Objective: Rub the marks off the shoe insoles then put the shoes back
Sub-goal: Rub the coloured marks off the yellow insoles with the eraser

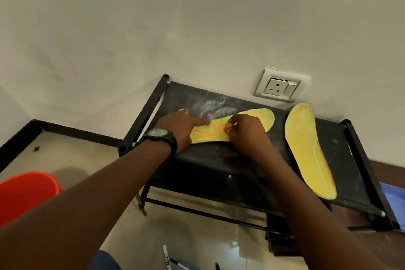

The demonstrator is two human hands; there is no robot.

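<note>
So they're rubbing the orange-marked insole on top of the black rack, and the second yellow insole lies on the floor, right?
Not quite: the second yellow insole is not on the floor. It lies on the black rack too, to the right of the orange-marked insole. The head view shows it.

A single head view looks forward and down from above the rack [219,166]. It sits near, facing the wall [175,28].
</note>
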